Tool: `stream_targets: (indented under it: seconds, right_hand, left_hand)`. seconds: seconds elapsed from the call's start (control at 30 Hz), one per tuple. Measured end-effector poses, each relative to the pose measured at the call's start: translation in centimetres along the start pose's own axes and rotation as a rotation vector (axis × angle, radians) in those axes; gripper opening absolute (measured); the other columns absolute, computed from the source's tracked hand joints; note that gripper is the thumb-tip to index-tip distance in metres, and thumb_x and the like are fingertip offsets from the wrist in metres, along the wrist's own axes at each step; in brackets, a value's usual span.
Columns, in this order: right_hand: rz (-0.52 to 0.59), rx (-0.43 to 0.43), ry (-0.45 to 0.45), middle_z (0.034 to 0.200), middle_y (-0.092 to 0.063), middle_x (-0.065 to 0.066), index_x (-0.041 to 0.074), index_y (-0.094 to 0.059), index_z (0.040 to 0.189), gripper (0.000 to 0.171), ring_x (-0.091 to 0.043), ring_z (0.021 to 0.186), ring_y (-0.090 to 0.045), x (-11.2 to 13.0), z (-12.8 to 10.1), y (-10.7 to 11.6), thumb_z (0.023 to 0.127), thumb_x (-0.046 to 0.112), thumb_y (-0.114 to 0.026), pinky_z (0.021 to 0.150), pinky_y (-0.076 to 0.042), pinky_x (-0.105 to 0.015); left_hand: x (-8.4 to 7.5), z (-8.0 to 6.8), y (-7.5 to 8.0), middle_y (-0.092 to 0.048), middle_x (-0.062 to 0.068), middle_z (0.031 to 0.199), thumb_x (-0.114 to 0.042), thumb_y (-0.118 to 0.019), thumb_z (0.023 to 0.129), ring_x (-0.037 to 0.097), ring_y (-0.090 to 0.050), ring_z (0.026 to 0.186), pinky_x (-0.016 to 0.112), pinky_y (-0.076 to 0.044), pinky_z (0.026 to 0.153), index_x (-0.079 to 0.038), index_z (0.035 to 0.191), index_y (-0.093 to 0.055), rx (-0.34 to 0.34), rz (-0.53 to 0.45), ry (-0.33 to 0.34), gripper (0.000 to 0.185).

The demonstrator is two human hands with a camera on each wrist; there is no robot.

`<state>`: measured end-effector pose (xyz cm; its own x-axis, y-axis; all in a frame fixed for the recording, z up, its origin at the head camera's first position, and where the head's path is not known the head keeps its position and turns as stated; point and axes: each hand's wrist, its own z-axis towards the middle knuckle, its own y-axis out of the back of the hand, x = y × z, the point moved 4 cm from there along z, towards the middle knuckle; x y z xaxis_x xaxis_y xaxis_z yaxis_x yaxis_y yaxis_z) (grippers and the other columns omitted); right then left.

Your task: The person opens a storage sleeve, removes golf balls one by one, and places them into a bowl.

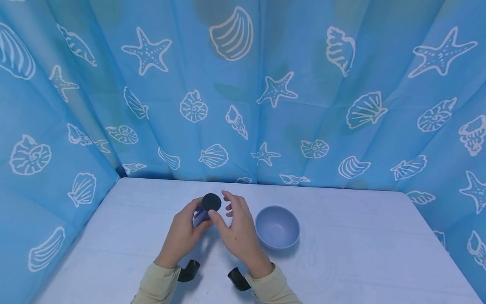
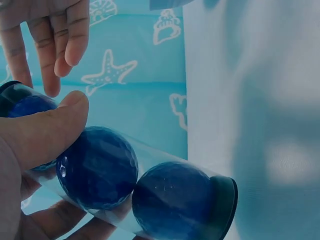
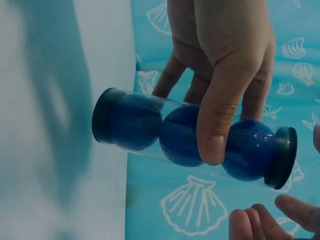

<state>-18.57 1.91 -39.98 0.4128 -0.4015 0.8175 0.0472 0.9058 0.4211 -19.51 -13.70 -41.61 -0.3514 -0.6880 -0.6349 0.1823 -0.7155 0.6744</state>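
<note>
Tube: clear, three blue balls in a row, long axis upright.
Left hand: gripped tube's middle.
Right hand: open, fingers just beside top cap.

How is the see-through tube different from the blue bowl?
The tube is clear with dark caps and holds three blue balls; the bowl is solid pale blue and looks empty. The left hand holds the tube up, while the bowl sits on the table untouched. Both are round.
</note>
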Motion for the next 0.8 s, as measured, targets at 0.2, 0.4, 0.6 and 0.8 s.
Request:
stream_targets:
  seconds: [0.2,0.4,0.6,0.8]
  right_hand:
    - [-0.024,-0.012,-0.012,0.13,-0.055,-0.009,0.01,-0.051,0.145,0.06,-0.019,0.102,-0.053,0.1,-0.1,0.1,0.098,0.046,-0.063,0.083,-0.052,-0.034]
    - [-0.038,0.01,-0.038,0.115,-0.054,-0.006,0.007,-0.053,0.142,0.061,-0.02,0.094,-0.052,0.1,-0.2,0.0,0.097,0.046,-0.064,0.075,-0.047,-0.03]
    - [-0.033,0.01,-0.052,0.113,-0.053,-0.006,0.007,-0.054,0.142,0.062,-0.021,0.092,-0.051,0.0,-0.1,0.0,0.097,0.048,-0.064,0.073,-0.044,-0.029]
    - [-0.049,-0.015,-0.057,0.118,-0.054,-0.009,0.006,-0.056,0.14,0.06,-0.02,0.091,-0.052,0.1,-0.1,0.1,0.097,0.046,-0.065,0.074,-0.047,-0.03]
  left_hand:
    - [-0.3,-0.1,-0.1,-0.064,0.017,0.128,-0.013,-0.084,0.083,0.034,-0.063,0.117,0.053,-0.05,0.1,-0.003,0.134,-0.056,-0.005,0.057,0.003,0.059]
    - [-0.7,-0.3,-0.3,-0.064,0.015,0.124,-0.012,-0.084,0.083,0.032,-0.064,0.114,0.052,-0.052,0.099,-0.005,0.133,-0.056,-0.02,0.058,-0.032,0.057]
    - [-1.0,-0.5,-0.2,-0.063,0.017,0.122,-0.012,-0.085,0.082,0.033,-0.064,0.112,0.053,-0.053,0.097,-0.005,0.132,-0.057,-0.029,0.062,-0.039,0.057]
    - [-1.3,-0.5,-0.5,-0.061,0.017,0.122,-0.013,-0.084,0.083,0.034,-0.064,0.113,0.053,-0.053,0.097,-0.007,0.132,-0.057,-0.003,0.101,-0.028,0.056]
